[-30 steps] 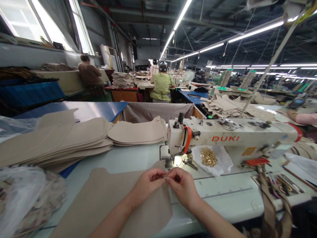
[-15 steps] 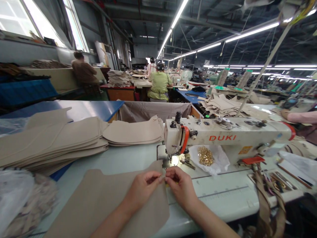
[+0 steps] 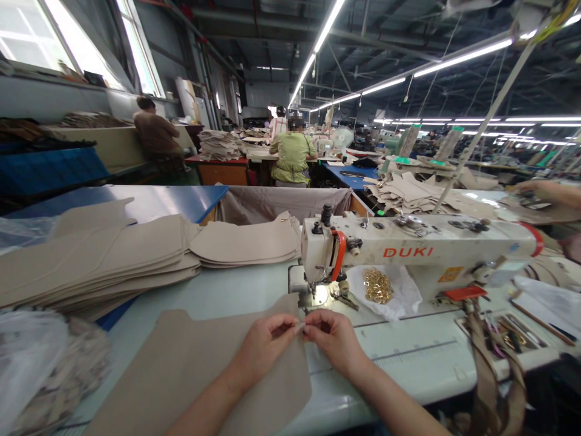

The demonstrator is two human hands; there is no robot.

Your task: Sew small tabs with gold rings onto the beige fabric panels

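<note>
My left hand (image 3: 265, 345) and my right hand (image 3: 333, 339) meet fingertip to fingertip over the right edge of a flat beige fabric panel (image 3: 195, 369) on the table. Both pinch a small piece between them; it is too small to name. Just beyond the fingers stands the white DUKI sewing machine (image 3: 417, 248), its needle area (image 3: 318, 290) a short way in front of my hands. A pile of small gold rings (image 3: 377, 286) lies on white plastic under the machine arm.
Stacks of beige cut panels (image 3: 136, 254) fill the left and back of the table. A plastic bag (image 3: 31, 357) sits at the near left. Brown straps (image 3: 488, 363) hang at the right by a tray of tools. Other people work at benches behind.
My hands stay pinched together on the small piece and shift only slightly. The view has swung a little, and a person's arm at the far right has moved.
</note>
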